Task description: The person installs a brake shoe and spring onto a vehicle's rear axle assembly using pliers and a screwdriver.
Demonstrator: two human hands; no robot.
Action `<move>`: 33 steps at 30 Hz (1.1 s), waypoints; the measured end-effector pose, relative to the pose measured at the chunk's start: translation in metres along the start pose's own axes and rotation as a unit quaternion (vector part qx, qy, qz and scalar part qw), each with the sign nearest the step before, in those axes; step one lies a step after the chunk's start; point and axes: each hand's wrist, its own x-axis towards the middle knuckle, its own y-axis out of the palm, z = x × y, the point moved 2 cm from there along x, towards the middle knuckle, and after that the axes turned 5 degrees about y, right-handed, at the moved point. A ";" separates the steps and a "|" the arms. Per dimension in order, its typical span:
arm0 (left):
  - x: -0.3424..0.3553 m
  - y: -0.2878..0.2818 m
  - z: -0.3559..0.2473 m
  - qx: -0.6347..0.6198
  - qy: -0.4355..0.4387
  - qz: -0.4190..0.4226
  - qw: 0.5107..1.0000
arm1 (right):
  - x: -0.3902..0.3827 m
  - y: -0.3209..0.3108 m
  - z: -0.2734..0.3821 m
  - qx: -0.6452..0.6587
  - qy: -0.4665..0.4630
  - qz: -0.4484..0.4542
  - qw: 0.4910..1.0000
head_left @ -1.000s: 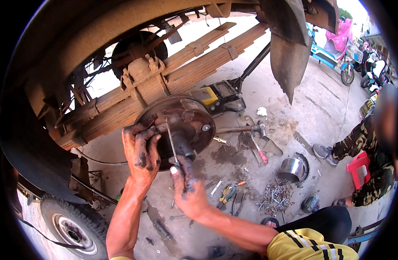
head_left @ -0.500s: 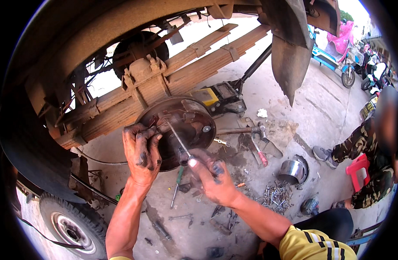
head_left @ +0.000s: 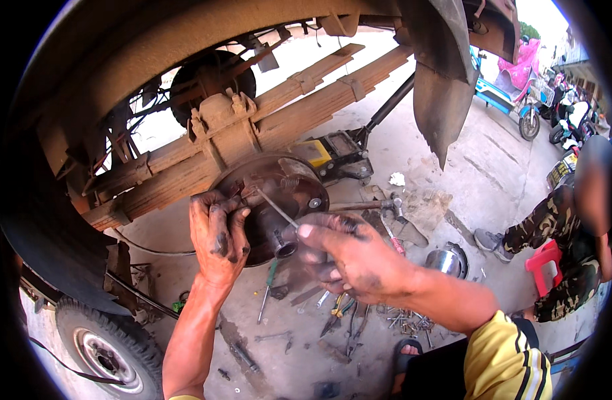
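The round, rusty brake backing plate [head_left: 306, 175] stands upright in front of me, with a coil spring [head_left: 289, 181] and brake parts on its face. My left hand [head_left: 219, 230] is at its left side, blackened fingers closed in a pinch at the brake parts; what they hold is hidden. My right hand [head_left: 359, 257] is closed around the near end of a thin metal rod [head_left: 276, 205]. The rod slants up to the left, and its far tip meets the brake parts beside my left fingertips. Below the rod the hub spindle [head_left: 284, 248] sticks out toward me.
Leaf springs [head_left: 306, 100] run overhead behind the plate, near a floor jack [head_left: 343, 157]. On the ground lie a hammer [head_left: 394, 205], a screwdriver [head_left: 269, 287], pliers [head_left: 339, 313], bolts [head_left: 413, 323] and a metal drum [head_left: 447, 261]. A wheel [head_left: 109, 353] stands left; a person [head_left: 566, 233] sits right.
My right hand has moved right and its forearm has swung up, with the rod still in it. The pliers and a sandalled foot have come into view. My left hand stays in place.
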 end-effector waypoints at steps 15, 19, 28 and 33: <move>0.008 -0.004 -0.001 -0.040 -0.018 0.009 0.999 | 0.000 0.000 0.048 -0.109 0.037 0.001 0.993; 0.007 -0.003 0.000 -0.066 -0.038 0.001 0.997 | -0.002 0.002 0.055 -0.133 0.044 -0.023 0.990; 0.011 -0.002 -0.001 -0.029 -0.018 0.010 0.999 | 0.004 -0.017 0.074 -0.239 0.056 -0.046 0.968; 0.011 -0.010 0.000 -0.023 0.004 -0.001 1.000 | 0.024 -0.052 0.009 -0.325 -0.157 -0.017 0.932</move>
